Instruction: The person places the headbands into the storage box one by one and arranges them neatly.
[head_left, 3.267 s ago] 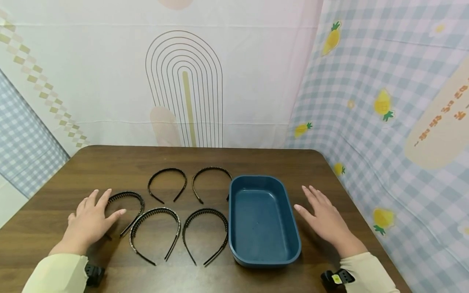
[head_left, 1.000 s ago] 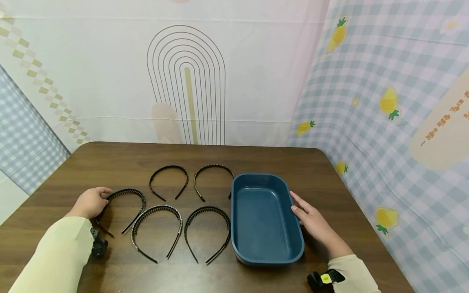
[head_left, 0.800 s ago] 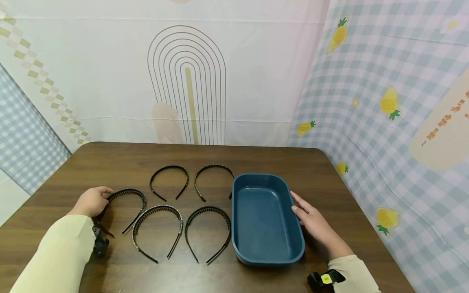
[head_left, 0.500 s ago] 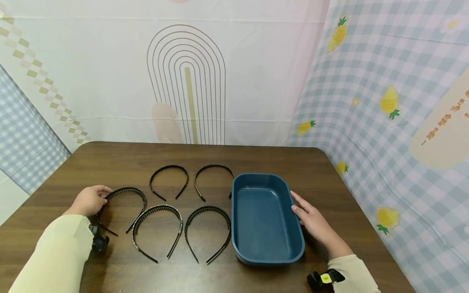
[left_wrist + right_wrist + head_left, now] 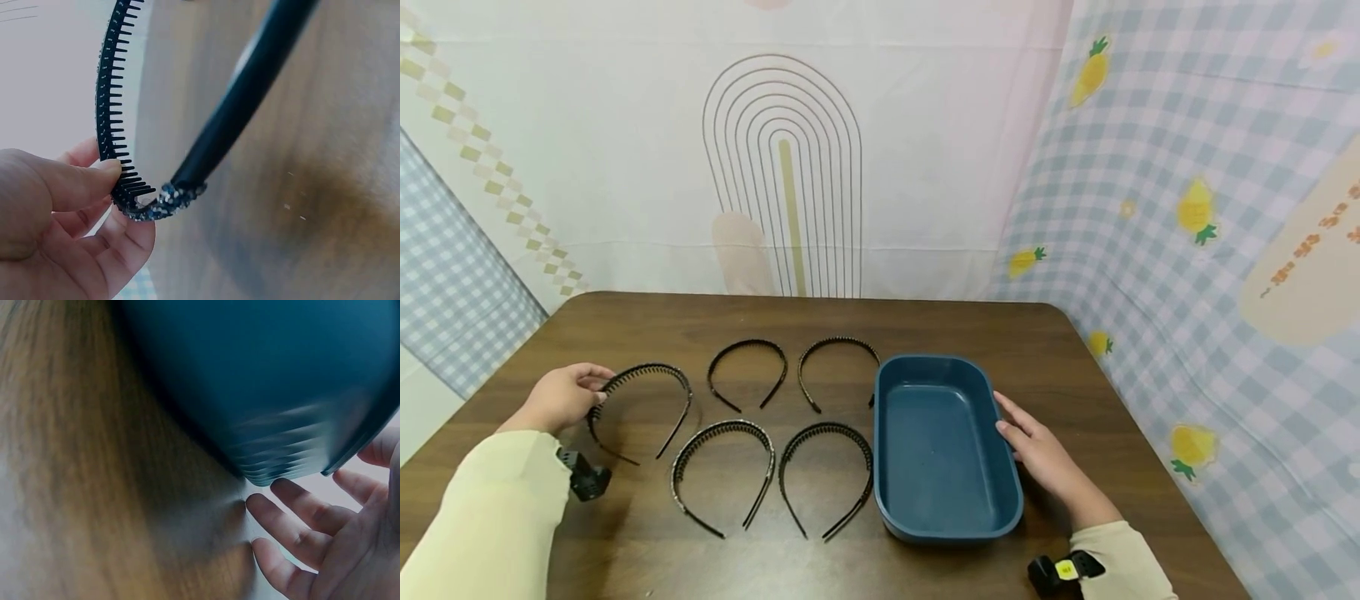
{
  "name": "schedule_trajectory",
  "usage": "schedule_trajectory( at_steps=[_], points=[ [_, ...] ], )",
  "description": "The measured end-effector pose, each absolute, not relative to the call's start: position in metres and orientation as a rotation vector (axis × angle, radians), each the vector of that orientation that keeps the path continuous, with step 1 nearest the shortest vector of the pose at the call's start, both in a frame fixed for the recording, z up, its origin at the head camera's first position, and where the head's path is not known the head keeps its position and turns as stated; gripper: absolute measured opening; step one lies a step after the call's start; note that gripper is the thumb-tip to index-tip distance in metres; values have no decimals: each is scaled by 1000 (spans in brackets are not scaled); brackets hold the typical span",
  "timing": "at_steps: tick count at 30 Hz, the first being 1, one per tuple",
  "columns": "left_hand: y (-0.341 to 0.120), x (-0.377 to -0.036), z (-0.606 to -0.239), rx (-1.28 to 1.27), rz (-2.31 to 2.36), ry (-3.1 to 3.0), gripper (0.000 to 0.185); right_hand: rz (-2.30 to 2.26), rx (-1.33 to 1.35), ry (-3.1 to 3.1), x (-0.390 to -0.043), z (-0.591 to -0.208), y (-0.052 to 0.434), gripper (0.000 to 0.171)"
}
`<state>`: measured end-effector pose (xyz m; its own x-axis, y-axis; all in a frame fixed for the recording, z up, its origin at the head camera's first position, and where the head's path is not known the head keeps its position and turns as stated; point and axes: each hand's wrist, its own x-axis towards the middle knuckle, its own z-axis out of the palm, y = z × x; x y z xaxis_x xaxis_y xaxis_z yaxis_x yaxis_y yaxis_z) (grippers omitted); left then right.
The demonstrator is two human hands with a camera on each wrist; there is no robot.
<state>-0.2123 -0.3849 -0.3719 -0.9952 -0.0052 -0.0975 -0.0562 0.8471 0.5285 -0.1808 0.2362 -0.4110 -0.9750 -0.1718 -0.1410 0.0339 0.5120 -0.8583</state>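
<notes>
My left hand (image 5: pixel 561 397) pinches a black toothed headband (image 5: pixel 640 404) by its left side and holds it lifted off the brown table (image 5: pixel 700 325). In the left wrist view the thumb and fingers (image 5: pixel 94 181) clamp the headband (image 5: pixel 119 144) near its glittery edge. My right hand (image 5: pixel 1037 446) rests with straight fingers against the right wall of the blue bin (image 5: pixel 942 508). The right wrist view shows the fingers (image 5: pixel 294 519) touching the bin (image 5: pixel 262 387) from outside. Nothing lies in the bin.
Several more black headbands lie on the table: two at the back (image 5: pixel 747 373) (image 5: pixel 835 367) and two in front (image 5: pixel 722 475) (image 5: pixel 826 475), left of the bin. Patterned cloth walls (image 5: pixel 1187 208) stand behind and to the right.
My left hand has closed on the leftmost headband and raised it up and slightly back off the table. My right hand moved earlier to the bin's right wall and stays there.
</notes>
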Motion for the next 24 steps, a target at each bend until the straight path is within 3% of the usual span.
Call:
schedule_trajectory(
  at_steps=[24],
  points=[
    [-312, -222, -335, -83, 1237, 2903, 42, -1504, -76, 2517, -180, -411, 236, 54]
  ],
)
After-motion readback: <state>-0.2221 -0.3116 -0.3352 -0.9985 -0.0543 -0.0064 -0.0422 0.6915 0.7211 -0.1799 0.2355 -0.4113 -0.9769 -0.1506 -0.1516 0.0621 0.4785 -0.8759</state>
